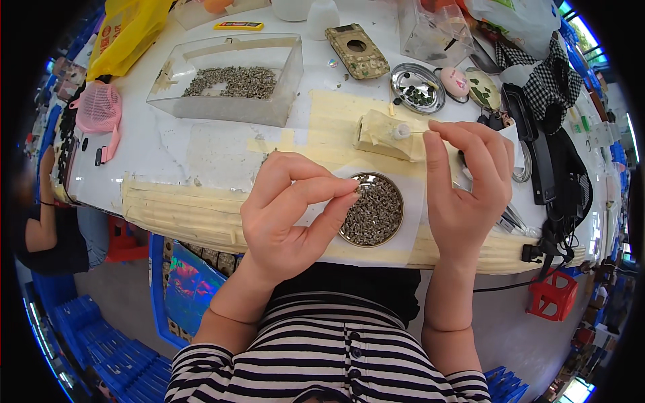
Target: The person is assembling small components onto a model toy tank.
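Observation:
My left hand (285,215) is closed in a pinch at the left rim of a round dish (402,207) that holds many small grey-brown pieces (371,211). Whatever sits between those fingertips is too small to make out. Thumb and forefinger of my right hand (470,178) grip a thin stick (416,132). Its far end reaches a small white cup (401,131) on a block wrapped in cream tape (376,134). White paper (414,191) lies under the dish.
A clear plastic box (232,111) of similar pieces stands back left. Behind the block are a camouflage-patterned model part (357,52) and a metal dish (418,88) with dark bits. Black straps and cables (557,168) lie right; a pink mesh item (99,109) lies left. Another person (50,235) sits far left.

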`<act>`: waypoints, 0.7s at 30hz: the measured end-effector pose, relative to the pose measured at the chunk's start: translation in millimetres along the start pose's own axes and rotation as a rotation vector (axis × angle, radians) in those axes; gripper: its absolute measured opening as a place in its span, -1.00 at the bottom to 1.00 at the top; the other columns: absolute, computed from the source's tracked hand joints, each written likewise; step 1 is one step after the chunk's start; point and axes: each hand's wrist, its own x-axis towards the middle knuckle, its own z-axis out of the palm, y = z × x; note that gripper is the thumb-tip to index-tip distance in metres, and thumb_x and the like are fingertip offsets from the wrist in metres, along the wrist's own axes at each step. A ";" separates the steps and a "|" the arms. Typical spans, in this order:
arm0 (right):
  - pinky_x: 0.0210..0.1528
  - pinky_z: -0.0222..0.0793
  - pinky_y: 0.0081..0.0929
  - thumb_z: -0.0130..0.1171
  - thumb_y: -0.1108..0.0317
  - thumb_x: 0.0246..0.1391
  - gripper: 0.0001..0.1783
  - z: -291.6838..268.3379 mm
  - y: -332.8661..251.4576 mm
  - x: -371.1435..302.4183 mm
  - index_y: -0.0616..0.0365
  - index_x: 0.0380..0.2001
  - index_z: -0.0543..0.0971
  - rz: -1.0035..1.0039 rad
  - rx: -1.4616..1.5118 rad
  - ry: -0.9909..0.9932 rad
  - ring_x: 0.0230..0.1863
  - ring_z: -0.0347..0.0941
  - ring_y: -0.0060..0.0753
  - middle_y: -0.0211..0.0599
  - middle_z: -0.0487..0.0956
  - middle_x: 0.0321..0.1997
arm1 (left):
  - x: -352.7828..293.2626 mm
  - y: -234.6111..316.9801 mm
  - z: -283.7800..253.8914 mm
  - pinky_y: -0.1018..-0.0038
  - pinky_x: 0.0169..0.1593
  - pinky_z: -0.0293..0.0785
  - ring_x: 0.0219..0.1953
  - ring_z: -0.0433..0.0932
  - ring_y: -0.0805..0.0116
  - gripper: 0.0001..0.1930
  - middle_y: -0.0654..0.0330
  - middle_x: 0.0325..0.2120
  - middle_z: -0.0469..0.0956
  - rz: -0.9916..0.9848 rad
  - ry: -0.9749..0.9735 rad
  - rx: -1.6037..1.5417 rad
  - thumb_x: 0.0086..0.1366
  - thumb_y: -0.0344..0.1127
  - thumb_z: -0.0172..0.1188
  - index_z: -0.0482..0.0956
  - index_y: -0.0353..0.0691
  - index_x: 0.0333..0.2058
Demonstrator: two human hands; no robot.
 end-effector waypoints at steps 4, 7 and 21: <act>-0.18 0.29 -0.46 0.36 0.51 0.02 -0.92 -7.3 -9.1 -6.7 0.19 -0.37 0.66 0.116 0.404 0.060 -0.25 0.40 -0.39 -0.34 0.59 -0.33 | -1.3 -1.0 -0.7 0.47 -0.20 0.41 -0.29 0.49 0.29 -0.82 0.12 -0.36 0.54 -0.005 0.002 0.003 0.05 -0.62 0.38 0.68 -0.38 -0.31; -0.15 0.30 -0.47 0.33 0.53 0.03 -0.94 -7.2 -18.7 -12.9 0.22 -0.38 0.65 0.254 0.633 -0.077 -0.24 0.41 -0.36 -0.33 0.59 -0.35 | -0.6 0.2 -0.7 0.47 -0.20 0.41 -0.29 0.49 0.29 -0.81 0.12 -0.36 0.54 -0.005 -0.006 0.016 0.04 -0.63 0.38 0.68 -0.38 -0.31; -0.18 0.30 -0.48 0.34 0.53 0.01 -0.94 -1.2 -21.3 -15.1 0.22 -0.42 0.64 0.234 0.618 -0.109 -0.26 0.41 -0.33 -0.33 0.59 -0.37 | 1.2 1.2 0.5 0.45 -0.20 0.43 -0.29 0.50 0.28 -0.78 0.14 -0.37 0.55 0.027 -0.006 0.056 0.00 -0.64 0.40 0.69 -0.34 -0.31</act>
